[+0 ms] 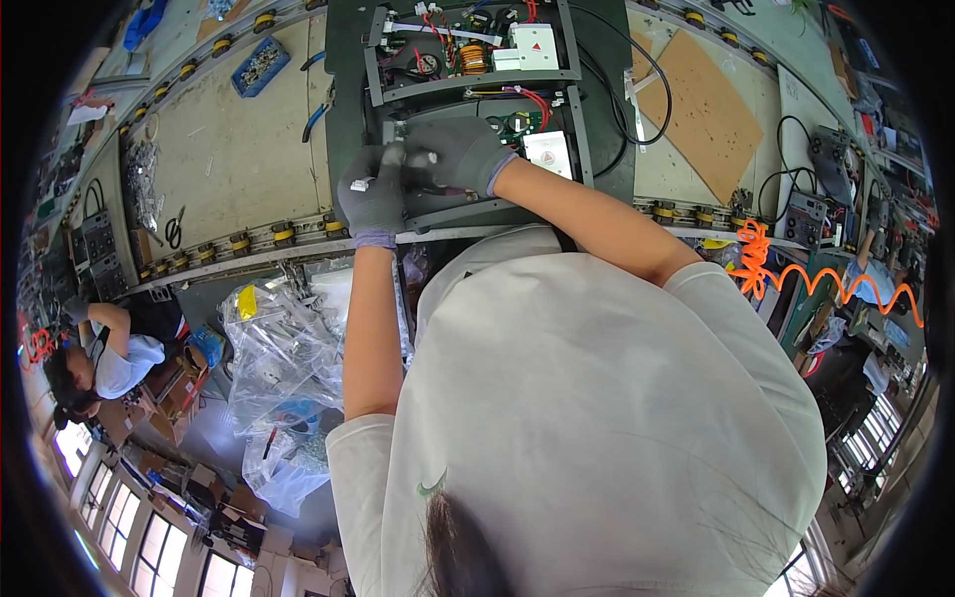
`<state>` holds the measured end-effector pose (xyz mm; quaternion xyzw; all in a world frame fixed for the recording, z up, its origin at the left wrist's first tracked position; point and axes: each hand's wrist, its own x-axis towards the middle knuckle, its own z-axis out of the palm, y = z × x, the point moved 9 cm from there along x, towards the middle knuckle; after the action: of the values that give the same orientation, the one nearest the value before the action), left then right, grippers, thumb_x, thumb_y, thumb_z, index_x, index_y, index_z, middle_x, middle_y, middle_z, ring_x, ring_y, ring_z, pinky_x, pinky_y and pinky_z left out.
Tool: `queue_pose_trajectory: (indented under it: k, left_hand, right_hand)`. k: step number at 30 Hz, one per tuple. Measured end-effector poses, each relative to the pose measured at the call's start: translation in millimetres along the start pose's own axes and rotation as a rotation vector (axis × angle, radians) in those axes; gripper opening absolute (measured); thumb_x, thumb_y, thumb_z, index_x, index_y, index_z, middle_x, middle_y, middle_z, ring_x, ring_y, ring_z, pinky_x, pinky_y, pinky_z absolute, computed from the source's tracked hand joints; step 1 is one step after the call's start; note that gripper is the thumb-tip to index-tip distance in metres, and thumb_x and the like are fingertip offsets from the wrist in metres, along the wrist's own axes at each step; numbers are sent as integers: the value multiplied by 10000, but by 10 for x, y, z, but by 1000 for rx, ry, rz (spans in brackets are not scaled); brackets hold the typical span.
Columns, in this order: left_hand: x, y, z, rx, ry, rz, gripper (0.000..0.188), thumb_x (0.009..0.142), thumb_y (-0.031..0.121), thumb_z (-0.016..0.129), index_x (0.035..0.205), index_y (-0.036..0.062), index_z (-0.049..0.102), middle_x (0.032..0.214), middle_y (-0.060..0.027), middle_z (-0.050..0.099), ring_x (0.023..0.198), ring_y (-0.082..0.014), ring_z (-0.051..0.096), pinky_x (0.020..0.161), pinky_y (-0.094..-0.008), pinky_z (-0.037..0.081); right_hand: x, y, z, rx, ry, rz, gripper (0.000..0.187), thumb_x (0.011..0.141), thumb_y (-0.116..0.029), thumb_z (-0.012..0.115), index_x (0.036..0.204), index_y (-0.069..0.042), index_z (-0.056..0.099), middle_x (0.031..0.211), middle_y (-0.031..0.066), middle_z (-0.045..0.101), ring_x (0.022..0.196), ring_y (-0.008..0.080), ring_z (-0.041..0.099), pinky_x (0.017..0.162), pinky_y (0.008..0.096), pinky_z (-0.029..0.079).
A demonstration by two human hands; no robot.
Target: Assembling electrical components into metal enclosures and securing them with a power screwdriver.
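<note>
Both hands wear dark grey gloves and come together at the left end of the nearer open metal chassis, the left hand at its left edge and the right hand reaching across it from the right. Their fingers are bent and close together, but blur and overlap hide the fingertips, so I cannot tell whether either hand is grasping something; a small white piece shows against the left glove. Beyond the right glove, the chassis holds a green circuit board, red wires and a white box with a red triangle mark. Just past it stands a second open chassis with a copper-coloured coil and a white ribbon cable. Both chassis lie on a dark green board. A black cable loops off to the right, near a flat brown panel. On the left are a blue tray of small parts and, farther toward the roller rail, scissors.
</note>
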<state>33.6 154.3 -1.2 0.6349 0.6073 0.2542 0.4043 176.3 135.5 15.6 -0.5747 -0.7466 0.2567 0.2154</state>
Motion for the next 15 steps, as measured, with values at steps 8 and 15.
queue_pose_trajectory:
  k: [8, 15]
  left_hand:
    - [-120, 71, -74, 70, 284, 123, 295, 931, 237, 596, 1153, 55, 662, 1122, -178, 624, 1008, -324, 631, 868, -418, 501]
    - [-103, -35, -12, 13, 257, 103, 281, 936, 192, 565, 1161, 46, 650, 1153, -195, 604, 1044, -356, 622, 911, -435, 497]
  right_hand:
    - [84, 489, 179, -141, 39, 386, 262, 856, -240, 636, 1103, -202, 718, 995, 99, 697, 942, 322, 678, 803, 456, 538]
    - [106, 473, 259, -178, 53, 331, 255, 806, -201, 679, 1058, -172, 696, 972, 93, 670, 910, 332, 674, 800, 461, 541]
